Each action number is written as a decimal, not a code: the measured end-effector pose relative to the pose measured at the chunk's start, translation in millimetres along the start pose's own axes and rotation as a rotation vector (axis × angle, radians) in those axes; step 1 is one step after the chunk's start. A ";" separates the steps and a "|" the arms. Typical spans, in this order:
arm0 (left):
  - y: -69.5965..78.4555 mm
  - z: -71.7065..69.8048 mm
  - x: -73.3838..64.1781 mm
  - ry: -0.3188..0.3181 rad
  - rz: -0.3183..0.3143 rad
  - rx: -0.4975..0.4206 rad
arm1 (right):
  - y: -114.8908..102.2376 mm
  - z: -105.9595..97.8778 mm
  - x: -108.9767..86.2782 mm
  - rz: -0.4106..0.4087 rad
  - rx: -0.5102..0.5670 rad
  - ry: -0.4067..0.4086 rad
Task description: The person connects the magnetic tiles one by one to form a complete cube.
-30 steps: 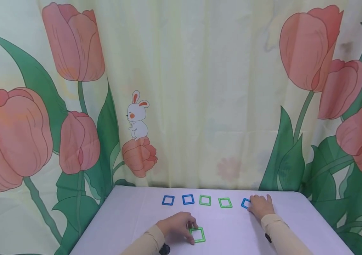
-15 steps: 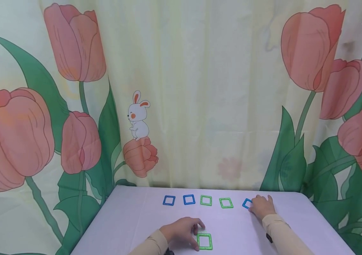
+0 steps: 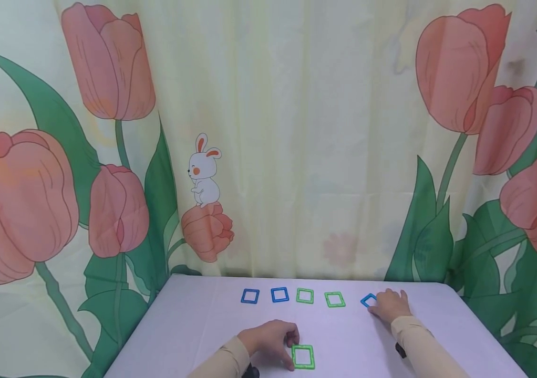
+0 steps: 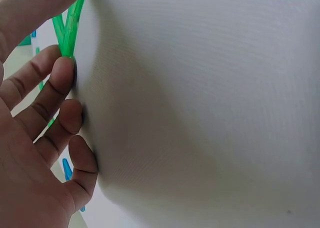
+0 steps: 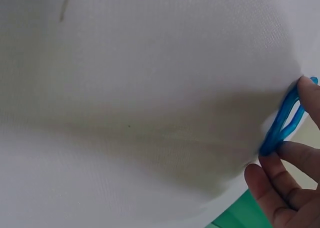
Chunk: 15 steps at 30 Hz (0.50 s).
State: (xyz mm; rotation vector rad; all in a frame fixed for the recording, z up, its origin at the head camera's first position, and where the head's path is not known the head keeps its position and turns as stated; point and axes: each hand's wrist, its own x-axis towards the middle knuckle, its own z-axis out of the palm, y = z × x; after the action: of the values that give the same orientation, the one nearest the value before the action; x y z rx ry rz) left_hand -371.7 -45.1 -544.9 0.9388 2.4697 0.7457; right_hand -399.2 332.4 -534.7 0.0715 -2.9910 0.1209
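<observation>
Near the front of the table, my left hand [image 3: 273, 337] pinches a green open square frame [image 3: 313, 357] by its left side. In the left wrist view, thumb and fingertips meet the edge of that green frame [image 4: 73, 30], which is seen nearly edge-on. Farther back on the right, my right hand [image 3: 389, 305] pinches a blue open square frame [image 3: 365, 297], turned like a diamond and partly hidden by the fingers. The right wrist view shows this blue frame [image 5: 281, 119] between thumb and fingertips, close to the white tablecloth.
Along the far side of the white table [image 3: 193, 325] lie a blue frame [image 3: 250, 303], another blue frame [image 3: 280, 301], a green frame [image 3: 305, 303] and another green frame [image 3: 336, 306], spaced apart. A tulip-print curtain [image 3: 287, 210] hangs behind the table's back edge.
My left hand has moved right and toward the front edge with its green frame. The blue frame in my right hand has turned toward a diamond and shifted slightly right.
</observation>
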 end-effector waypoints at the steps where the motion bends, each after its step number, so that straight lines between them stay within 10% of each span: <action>1: 0.1 0.2 0.2 0.001 -0.002 -0.001 | 0.4 -0.6 -0.3 0.002 0.005 -0.001; 15: 8.7 -3.8 -1.8 0.019 -0.040 -0.009 | 10.3 -1.4 10.6 0.085 0.191 -0.041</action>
State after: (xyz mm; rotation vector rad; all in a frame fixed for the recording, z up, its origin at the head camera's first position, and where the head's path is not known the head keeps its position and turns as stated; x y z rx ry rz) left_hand -368.1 -42.1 -536.4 0.8799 2.4921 0.7546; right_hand -410.1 342.3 -532.6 -0.0330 -3.0149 0.4195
